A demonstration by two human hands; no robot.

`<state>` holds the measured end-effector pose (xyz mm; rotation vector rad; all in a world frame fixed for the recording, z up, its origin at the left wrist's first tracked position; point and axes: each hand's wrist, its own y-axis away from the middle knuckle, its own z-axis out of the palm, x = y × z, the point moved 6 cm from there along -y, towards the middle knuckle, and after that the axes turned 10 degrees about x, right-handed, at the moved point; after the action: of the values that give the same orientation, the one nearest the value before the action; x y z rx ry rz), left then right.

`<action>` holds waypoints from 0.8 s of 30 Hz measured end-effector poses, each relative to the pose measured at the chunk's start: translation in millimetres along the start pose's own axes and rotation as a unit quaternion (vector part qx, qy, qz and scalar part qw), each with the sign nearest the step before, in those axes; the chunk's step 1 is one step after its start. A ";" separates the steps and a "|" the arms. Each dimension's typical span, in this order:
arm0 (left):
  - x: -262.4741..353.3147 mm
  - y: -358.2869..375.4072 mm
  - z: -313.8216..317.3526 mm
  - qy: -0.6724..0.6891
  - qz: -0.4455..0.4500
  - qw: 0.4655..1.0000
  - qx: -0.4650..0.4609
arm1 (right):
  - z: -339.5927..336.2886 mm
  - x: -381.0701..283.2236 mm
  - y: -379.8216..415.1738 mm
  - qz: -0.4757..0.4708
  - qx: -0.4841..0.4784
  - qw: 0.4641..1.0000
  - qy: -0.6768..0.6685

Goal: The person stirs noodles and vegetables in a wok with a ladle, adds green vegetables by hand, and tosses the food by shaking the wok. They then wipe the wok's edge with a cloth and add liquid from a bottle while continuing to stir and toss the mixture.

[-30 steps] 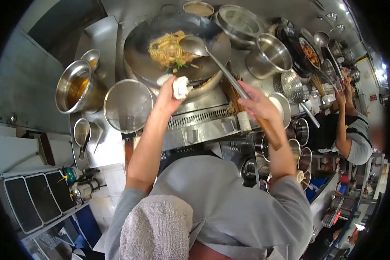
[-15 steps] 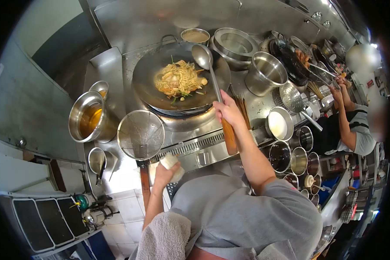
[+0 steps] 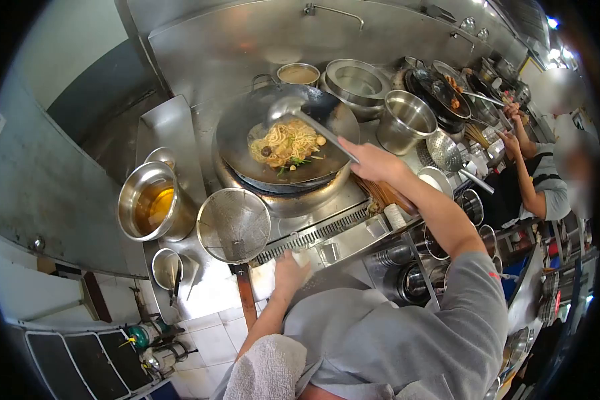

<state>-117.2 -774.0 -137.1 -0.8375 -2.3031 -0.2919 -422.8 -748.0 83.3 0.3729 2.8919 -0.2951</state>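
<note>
My right hand (image 3: 372, 162) is wrapped around the handle of a long steel ladle (image 3: 323, 130). The ladle's bowl hangs over the back of a wide dark wok (image 3: 233, 148), above a heap of noodles (image 3: 295, 145) with green bits and brown pieces in it. My left hand (image 3: 289, 272), slightly blurred, grips a folded white cloth (image 3: 301, 259) near the counter's front edge. Close by that hand, a round mesh strainer (image 3: 233, 223) lies on the counter, its wooden handle pointing toward me.
Left of the wok stands a steel pot of amber liquid (image 3: 155, 208), with a smaller pot (image 3: 167, 268) in front. Behind and to the right are a pan of brownish liquid (image 3: 298, 73), a tall pot (image 3: 407, 121) and a perforated skimmer (image 3: 447, 150). A co-worker (image 3: 547, 173) handles another wok (image 3: 440, 93).
The ladle's bowl has moved left across the wok, and its handle now slants more sideways. My right hand has shifted right, my left hand slightly. The camera view has shifted a little.
</note>
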 end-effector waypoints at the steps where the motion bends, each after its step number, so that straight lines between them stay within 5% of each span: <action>1: 2.4 -0.1 -0.3 -0.008 0.025 1.000 0.012 | -3.0 -3.3 -7.7 0.042 0.003 0.999 -0.031; 3: 9.3 0.1 1.2 -0.023 0.078 0.996 0.036 | -6.3 -12.7 -37.3 0.126 0.013 0.988 -0.092; 6: 9.5 -3.2 1.0 0.004 0.022 1.000 0.010 | 11.8 -12.7 -49.0 0.218 -0.059 0.955 -0.193; 9: 11.2 1.5 -5.1 -0.003 0.003 1.000 0.021 | 10.5 -16.2 -30.6 0.129 -0.097 0.978 -0.130; 10: 12.7 4.3 -6.6 0.003 -0.006 0.999 0.034 | 6.7 -16.2 -16.9 0.165 -0.135 0.966 -0.145; 12: 14.4 5.9 -9.8 0.015 -0.014 0.999 0.051 | 20.6 0.3 6.4 0.080 -0.007 0.995 0.063; 14: -11.6 1.3 3.9 0.101 0.029 0.991 0.087 | -36.8 -53.4 63.3 -0.089 0.172 0.981 -0.002; 16: 0.7 6.9 -10.4 0.104 -0.031 0.992 0.062 | -73.2 -85.1 141.5 -0.118 0.263 0.942 -0.171; 17: -38.5 -3.7 7.1 0.056 0.033 0.991 0.115 | -82.3 -88.8 184.8 -0.078 0.317 0.891 -0.316; 18: -24.7 2.3 -2.8 0.061 -0.020 0.995 0.073 | -72.8 -85.3 228.8 0.025 0.247 0.890 -0.383; 19: -32.0 -6.8 3.9 0.071 0.017 0.995 0.062 | -63.6 -82.8 276.6 0.124 0.183 0.861 -0.457; 21: -34.5 -18.6 2.5 -0.015 0.053 0.997 0.051 | -24.0 -52.6 383.4 0.276 0.240 0.907 -0.207; 22: -45.9 -28.3 3.3 0.001 -0.014 1.000 0.008 | 23.0 -8.0 455.9 0.359 0.247 0.895 -0.096; 24: -41.5 -36.2 1.3 -0.043 0.005 0.999 0.019 | -6.0 11.5 614.8 0.549 0.522 0.646 -0.095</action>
<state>-117.0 -821.6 -164.6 -0.8579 -2.3758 -0.2120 -269.1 -161.2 -18.0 1.9137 1.4422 -1.5256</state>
